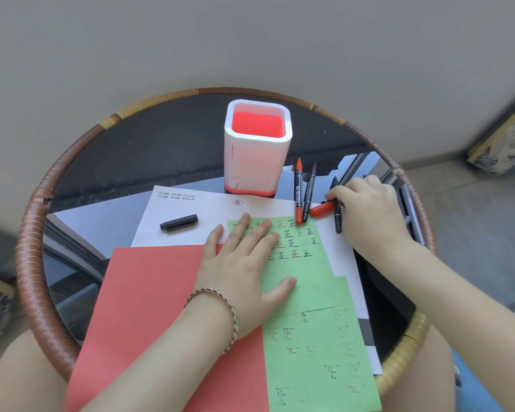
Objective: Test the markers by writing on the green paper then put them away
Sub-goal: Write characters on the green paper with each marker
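Left hand (248,264) flat, my open palm pressing green paper (306,292); right hand (366,203) gripping a black marker (337,215).

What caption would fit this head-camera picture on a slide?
Left hand flat on the written-on green paper, right hand gathering markers beside the pen holder.

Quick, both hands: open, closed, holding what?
Left hand: open, flat on the green paper.
Right hand: closed on a black marker.
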Demonstrator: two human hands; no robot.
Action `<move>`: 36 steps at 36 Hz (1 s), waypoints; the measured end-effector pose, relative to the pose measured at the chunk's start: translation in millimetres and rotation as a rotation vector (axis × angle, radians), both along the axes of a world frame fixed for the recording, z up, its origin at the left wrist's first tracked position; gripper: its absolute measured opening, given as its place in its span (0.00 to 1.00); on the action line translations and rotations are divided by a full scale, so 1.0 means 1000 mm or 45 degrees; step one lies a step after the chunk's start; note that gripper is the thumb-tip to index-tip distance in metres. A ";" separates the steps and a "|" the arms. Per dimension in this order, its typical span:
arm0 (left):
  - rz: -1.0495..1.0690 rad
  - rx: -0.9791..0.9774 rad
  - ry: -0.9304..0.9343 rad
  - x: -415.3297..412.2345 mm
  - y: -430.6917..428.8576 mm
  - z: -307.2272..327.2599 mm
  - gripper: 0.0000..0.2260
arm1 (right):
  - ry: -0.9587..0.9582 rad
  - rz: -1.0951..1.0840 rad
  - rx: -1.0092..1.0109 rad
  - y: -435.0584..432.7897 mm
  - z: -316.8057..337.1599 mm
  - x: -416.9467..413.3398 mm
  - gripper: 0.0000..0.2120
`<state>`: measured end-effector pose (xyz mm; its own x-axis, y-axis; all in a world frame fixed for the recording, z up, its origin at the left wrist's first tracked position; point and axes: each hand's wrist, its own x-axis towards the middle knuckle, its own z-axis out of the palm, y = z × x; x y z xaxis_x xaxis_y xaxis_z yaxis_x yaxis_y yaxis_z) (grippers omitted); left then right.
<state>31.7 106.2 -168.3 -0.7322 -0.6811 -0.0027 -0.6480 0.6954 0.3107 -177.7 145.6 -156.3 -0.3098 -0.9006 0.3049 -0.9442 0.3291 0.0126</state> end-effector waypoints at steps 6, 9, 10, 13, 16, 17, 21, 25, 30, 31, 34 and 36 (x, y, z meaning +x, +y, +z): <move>0.002 -0.008 -0.017 0.000 0.000 0.000 0.37 | -0.090 -0.061 -0.118 0.010 0.012 -0.008 0.22; 0.006 0.000 -0.015 0.000 0.001 0.001 0.35 | -0.184 -0.155 -0.126 0.019 0.024 -0.022 0.15; 0.008 0.009 -0.015 -0.001 0.001 0.001 0.34 | -0.233 -0.184 -0.122 0.022 0.027 -0.027 0.14; 0.005 0.002 -0.015 -0.001 0.001 0.001 0.35 | -0.410 -0.280 -0.082 0.026 0.033 -0.038 0.10; 0.004 -0.002 -0.021 -0.001 0.001 0.001 0.37 | -0.478 -0.327 0.038 0.024 0.031 -0.039 0.09; 0.006 0.001 -0.019 -0.001 0.001 0.001 0.37 | -0.484 -0.331 0.070 0.022 0.029 -0.037 0.10; 0.008 0.008 -0.015 -0.001 0.001 0.001 0.37 | -0.489 -0.408 0.096 0.012 0.023 -0.030 0.11; 0.007 0.002 -0.020 -0.001 0.001 0.001 0.37 | -0.638 -0.518 0.091 0.005 0.022 -0.033 0.15; 0.012 0.006 -0.012 -0.001 0.001 0.001 0.37 | -1.080 -0.397 -0.175 0.018 0.040 -0.023 0.12; 0.012 0.008 -0.011 -0.001 0.001 0.001 0.37 | -1.164 -0.355 -0.221 0.023 0.042 -0.020 0.10; 0.014 0.003 -0.014 -0.001 0.001 0.000 0.37 | -1.305 -0.252 -0.331 0.034 0.046 -0.004 0.07; 0.014 -0.002 -0.018 -0.001 0.001 0.000 0.37 | -1.418 -0.220 -0.420 0.040 0.042 0.006 0.11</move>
<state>31.1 106.8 -168.3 -0.7245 -0.6892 -0.0120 -0.6599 0.6886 0.3006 -171.4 185.9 -113.9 -0.6631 -0.7485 -0.0010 -0.3226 0.2870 -0.9020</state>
